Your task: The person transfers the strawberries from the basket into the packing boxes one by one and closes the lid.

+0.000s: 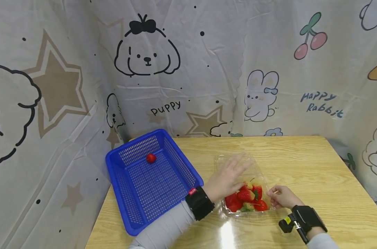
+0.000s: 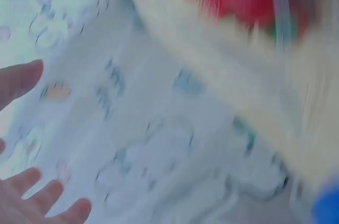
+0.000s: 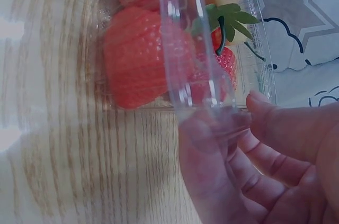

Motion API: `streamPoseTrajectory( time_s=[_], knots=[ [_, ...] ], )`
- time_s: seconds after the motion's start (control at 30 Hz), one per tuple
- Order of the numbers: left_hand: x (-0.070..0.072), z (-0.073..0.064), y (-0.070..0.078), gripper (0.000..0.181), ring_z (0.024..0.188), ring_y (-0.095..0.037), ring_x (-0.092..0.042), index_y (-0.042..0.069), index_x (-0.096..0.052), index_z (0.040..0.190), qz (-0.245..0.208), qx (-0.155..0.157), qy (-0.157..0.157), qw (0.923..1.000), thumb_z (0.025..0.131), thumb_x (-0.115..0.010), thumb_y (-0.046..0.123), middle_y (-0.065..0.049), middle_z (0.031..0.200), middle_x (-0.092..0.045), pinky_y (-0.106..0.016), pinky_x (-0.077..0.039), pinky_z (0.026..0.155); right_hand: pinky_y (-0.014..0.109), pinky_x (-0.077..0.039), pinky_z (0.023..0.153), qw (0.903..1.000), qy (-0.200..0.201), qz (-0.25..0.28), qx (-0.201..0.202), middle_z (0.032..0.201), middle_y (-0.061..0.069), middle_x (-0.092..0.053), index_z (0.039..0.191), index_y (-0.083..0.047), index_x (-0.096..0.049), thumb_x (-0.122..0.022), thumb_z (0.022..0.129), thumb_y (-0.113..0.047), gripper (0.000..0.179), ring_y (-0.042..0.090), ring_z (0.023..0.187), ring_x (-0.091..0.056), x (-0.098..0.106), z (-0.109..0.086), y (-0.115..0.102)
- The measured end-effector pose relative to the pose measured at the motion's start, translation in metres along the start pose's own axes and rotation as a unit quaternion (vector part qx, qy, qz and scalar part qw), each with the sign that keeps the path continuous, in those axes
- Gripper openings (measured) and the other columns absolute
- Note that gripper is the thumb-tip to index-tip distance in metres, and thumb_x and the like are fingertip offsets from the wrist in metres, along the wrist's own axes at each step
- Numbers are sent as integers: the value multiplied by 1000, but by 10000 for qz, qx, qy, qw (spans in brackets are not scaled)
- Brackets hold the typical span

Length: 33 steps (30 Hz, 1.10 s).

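Note:
A clear plastic box (image 1: 264, 183) stands on the table, its lid (image 1: 219, 160) folded back on the far side. Inside lie several strawberries (image 1: 246, 195), red with pale patches, and a smaller round red fruit (image 1: 260, 205). My left hand (image 1: 227, 178) is over the left part of the box with straight, spread fingers; whether it touches the plastic I cannot tell. In the blurred left wrist view its fingers (image 2: 39, 195) hold nothing. At the box's right edge my right hand (image 1: 284, 196) pinches the clear plastic between thumb and fingers, as the right wrist view shows close up.
A blue perforated basket (image 1: 173, 154) stands left of the box, with one small red fruit (image 1: 151, 158) in it. The wooden table (image 1: 300, 155) ends at a printed cloth (image 1: 201, 69) hung behind and along the sides. My left forearm (image 1: 166, 224) passes close to the basket's near right side.

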<state>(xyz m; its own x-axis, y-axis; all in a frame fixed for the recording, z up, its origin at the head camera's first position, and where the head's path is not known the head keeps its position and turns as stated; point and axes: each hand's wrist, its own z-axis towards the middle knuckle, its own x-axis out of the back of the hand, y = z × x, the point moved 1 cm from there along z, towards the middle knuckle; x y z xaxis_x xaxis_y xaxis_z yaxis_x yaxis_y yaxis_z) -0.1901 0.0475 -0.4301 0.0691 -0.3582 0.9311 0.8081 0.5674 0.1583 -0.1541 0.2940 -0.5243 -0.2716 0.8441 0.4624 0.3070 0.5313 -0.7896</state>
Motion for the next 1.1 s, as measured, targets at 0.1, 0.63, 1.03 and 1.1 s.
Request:
streamPoseTrajectory(
  time_s=[0.1,0.63,1.03,1.1],
  knots=[
    [32,-3,-21,78,137,-29,-17,20,-24,143,190,51,642,9977,79,-68,27,-11,151,-10,-45,-17,109,35,-52,55,10000,12,-37,9,62,6,-51,95,11,-49,-49,94,-9,21,16,56,-54,1,0,0],
    [55,-78,-196,79,136,-34,-10,18,-26,143,606,2650,1108,9559,78,-71,21,-14,150,-10,-53,-9,108,34,-51,54,9999,72,-85,4,62,4,-52,95,11,-50,-49,93,-9,20,16,56,-54,0,0,1],
    [4,-138,-259,67,128,-44,-25,4,-39,135,117,3926,390,9188,76,-70,12,-25,138,-32,-58,-21,103,35,-51,55,9999,80,-85,-28,62,5,-52,95,11,-50,-48,94,-10,21,16,57,-55,0,-1,0],
    [0,-144,-262,66,128,-44,-25,2,-39,134,102,4063,176,9135,76,-69,10,-25,138,-33,-59,-22,102,34,-51,55,9999,58,-99,0,62,5,-53,95,11,-50,-49,94,-11,22,16,57,-55,-1,0,0]
  ],
)
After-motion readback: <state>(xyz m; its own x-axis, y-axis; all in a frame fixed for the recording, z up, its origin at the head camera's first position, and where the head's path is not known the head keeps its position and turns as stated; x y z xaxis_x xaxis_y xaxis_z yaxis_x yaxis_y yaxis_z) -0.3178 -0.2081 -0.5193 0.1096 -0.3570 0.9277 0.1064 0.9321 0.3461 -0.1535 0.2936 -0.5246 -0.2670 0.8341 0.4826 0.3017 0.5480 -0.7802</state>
